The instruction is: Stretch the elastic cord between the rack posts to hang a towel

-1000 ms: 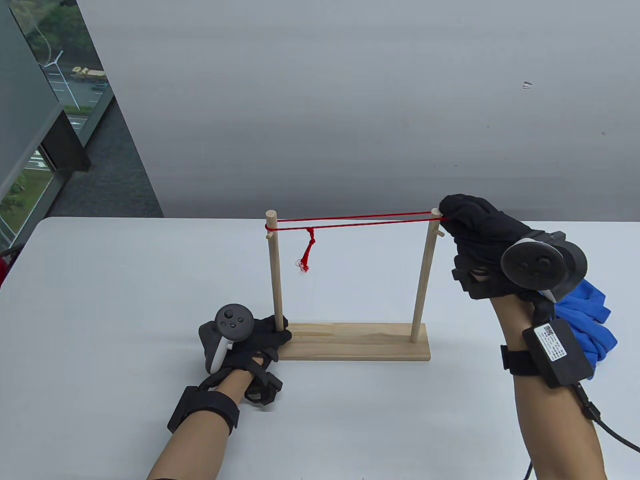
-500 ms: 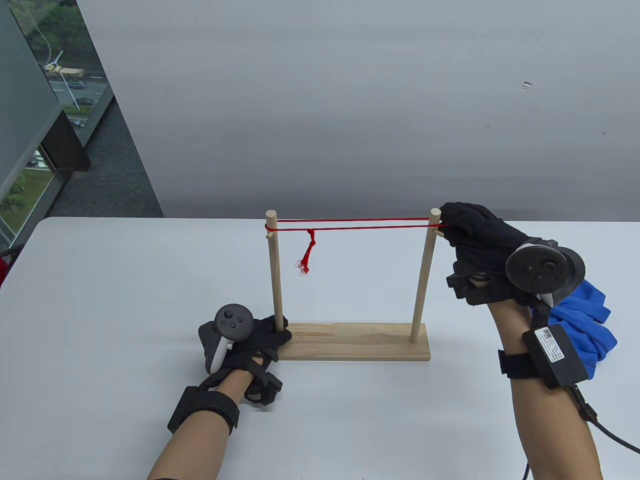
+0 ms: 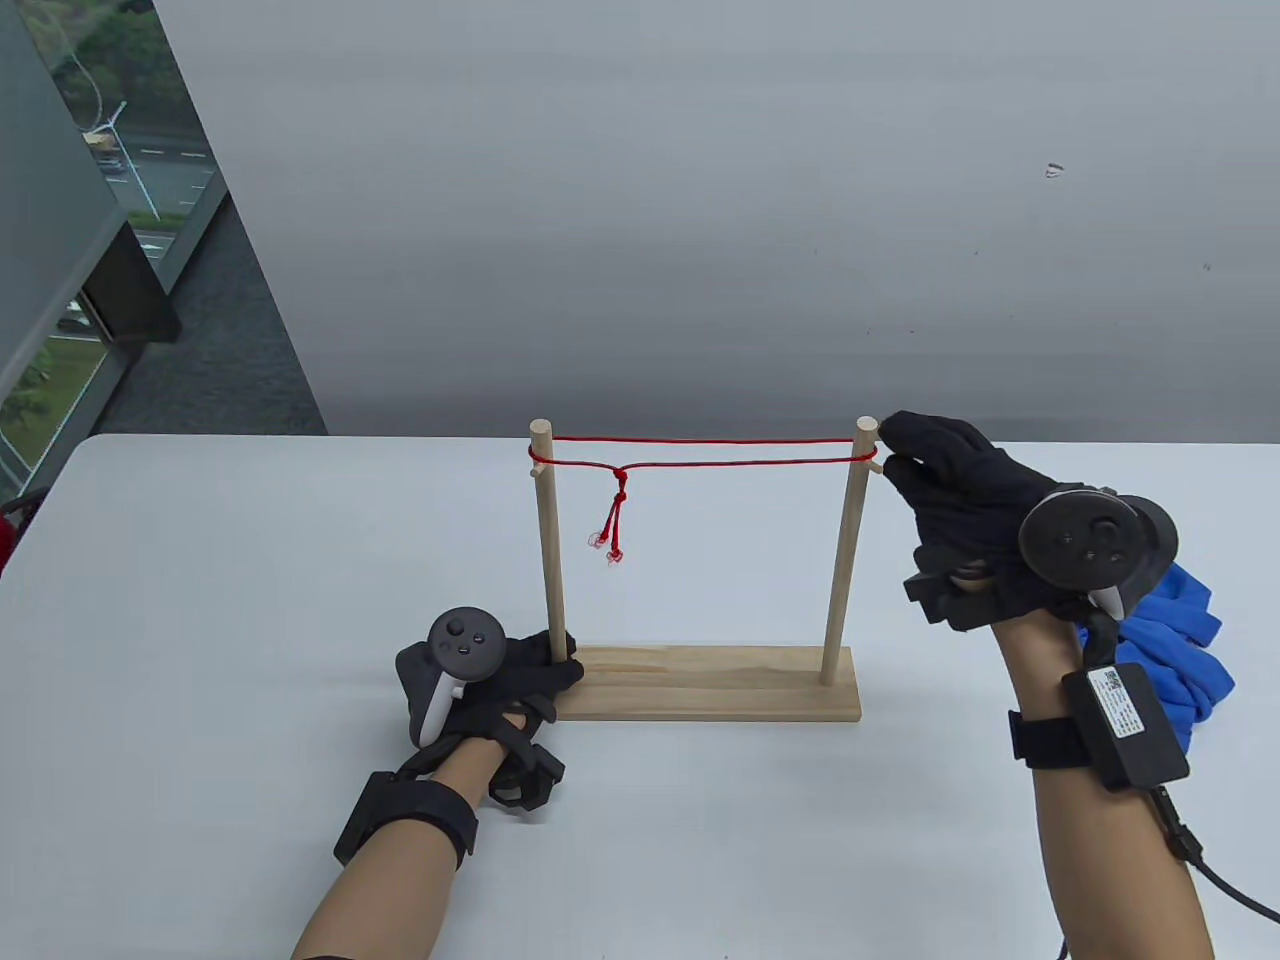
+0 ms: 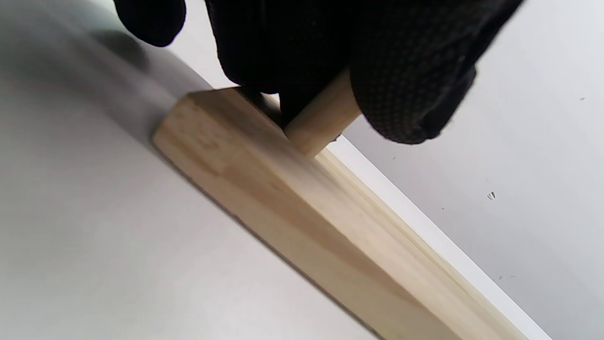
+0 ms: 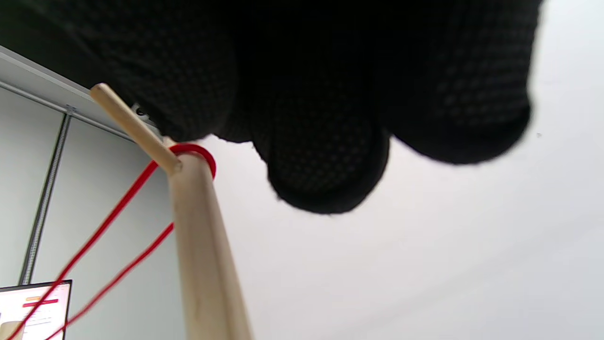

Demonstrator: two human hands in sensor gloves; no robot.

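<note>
Under my left hand (image 3: pixel 490 675), nearest to me, the rack's base (image 3: pixel 715 683) is sitting flat on the table (image 3: pixel 250 600), and my fingers (image 4: pixel 406 85) are wrapping the foot of the left post (image 3: pixel 548 545) to keep the rack steady. Up by my right hand (image 3: pixel 965 510), the elastic cord (image 3: pixel 720 452) is running in two red strands from the left post to the right post (image 3: pixel 848 545), looping round it at the little side peg (image 5: pixel 134 127). My right fingertips (image 3: pixel 900 440) are hovering just beside that post top; whether they are pinching the cord I cannot tell, though from below they are looking curled and clear of the loop. I am judging the risk to be this: the loop is sitting close to the post's top, so tension could be dragging it up over the end and snapping the cord back toward my left hand, or pulling the light rack over if my left grip is easing. Just behind my right wrist, the blue towel (image 3: pixel 1175 640) is lying bunched on the table, not yet hung. No containers are showing anywhere around my hands.
</note>
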